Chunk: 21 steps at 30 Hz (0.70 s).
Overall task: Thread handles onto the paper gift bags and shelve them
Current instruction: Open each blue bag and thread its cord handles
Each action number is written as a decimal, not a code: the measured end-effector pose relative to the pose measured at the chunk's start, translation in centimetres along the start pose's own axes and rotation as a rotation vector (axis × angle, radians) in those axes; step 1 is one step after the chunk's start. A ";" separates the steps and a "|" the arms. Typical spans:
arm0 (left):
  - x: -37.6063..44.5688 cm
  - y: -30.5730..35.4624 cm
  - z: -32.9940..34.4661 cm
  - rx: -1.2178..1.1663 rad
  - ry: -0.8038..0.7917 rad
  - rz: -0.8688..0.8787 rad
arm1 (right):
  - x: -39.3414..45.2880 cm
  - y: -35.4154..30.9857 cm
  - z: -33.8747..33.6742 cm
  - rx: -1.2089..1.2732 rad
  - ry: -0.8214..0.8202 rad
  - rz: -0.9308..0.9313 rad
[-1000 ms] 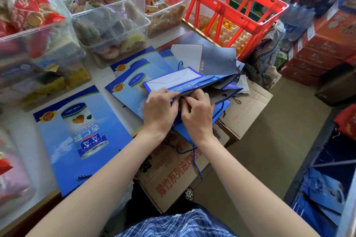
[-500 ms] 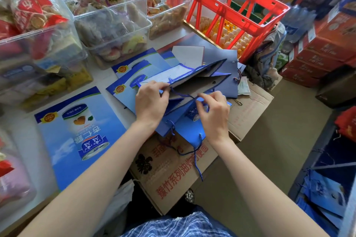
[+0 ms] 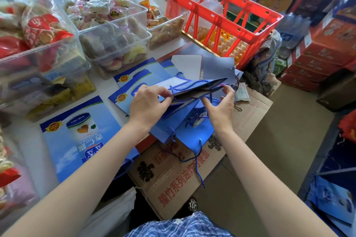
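The blue paper gift bag [image 3: 194, 90] is held flat-folded just above the counter's [image 3: 32, 148] near edge, its mouth parted a little so the grey inner card shows. The left hand [image 3: 148, 105] pinches the bag's near rim between thumb and fingertips. The right hand [image 3: 221, 107] has its fingers spread and lightly curled, fingertips touching the bag's right end; whether it truly grips the paper I cannot tell. A twisted blue cord handle [image 3: 185, 84] loops across the top of the bag.

Beneath it lie more folded blue bags [image 3: 192, 131], glossy and smooth, overhanging the counter edge onto a flattened brown cardboard box [image 3: 173, 181] printed with red characters. Loose cord ends [image 3: 198, 167] trail down over the cardboard. A large flat printed bag [image 3: 77, 136] with a can picture lies to the left on the white counter, its corner past the edge.

Behind, clear plastic tubs [image 3: 115, 38] of wrapped snacks crowd the back of the counter, close to the bags. A red lattice crate [image 3: 219, 11] stands to the right of them, with eggs seen through its bars. To the right of the counter the brown floor [image 3: 289, 140] lies open, bordered by stacked red cartons [image 3: 317, 54].
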<state>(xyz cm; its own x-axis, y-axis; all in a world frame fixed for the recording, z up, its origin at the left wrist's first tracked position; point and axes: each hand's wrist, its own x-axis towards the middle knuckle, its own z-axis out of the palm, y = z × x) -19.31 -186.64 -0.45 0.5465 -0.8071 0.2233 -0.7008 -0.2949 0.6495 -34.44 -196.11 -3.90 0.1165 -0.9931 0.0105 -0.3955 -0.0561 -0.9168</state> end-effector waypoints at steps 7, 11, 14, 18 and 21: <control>3.0 5.1 -7.1 -0.236 -0.222 -0.079 | 1.9 -6.7 -1.9 0.417 -0.105 -0.125; 3.9 6.4 -9.6 -0.568 -0.556 -0.247 | 2.0 -9.4 -2.9 0.465 -0.093 -0.228; 3.8 5.5 -9.1 -0.602 -0.638 -0.272 | 1.2 -9.8 -4.0 0.469 -0.145 -0.231; 3.5 3.9 -8.3 -0.616 -0.809 -0.235 | 0.0 -10.0 -6.0 0.334 -0.283 -0.320; 4.0 2.7 -7.8 -0.599 -0.806 -0.235 | 0.3 -10.0 -6.5 -0.048 -0.443 -0.398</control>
<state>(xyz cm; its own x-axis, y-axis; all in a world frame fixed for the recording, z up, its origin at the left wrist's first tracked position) -15.46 -186.66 7.85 0.0157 -0.9304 -0.3662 -0.1523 -0.3642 0.9188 -36.37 -196.53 7.89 0.6290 -0.7581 0.1721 -0.2834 -0.4298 -0.8573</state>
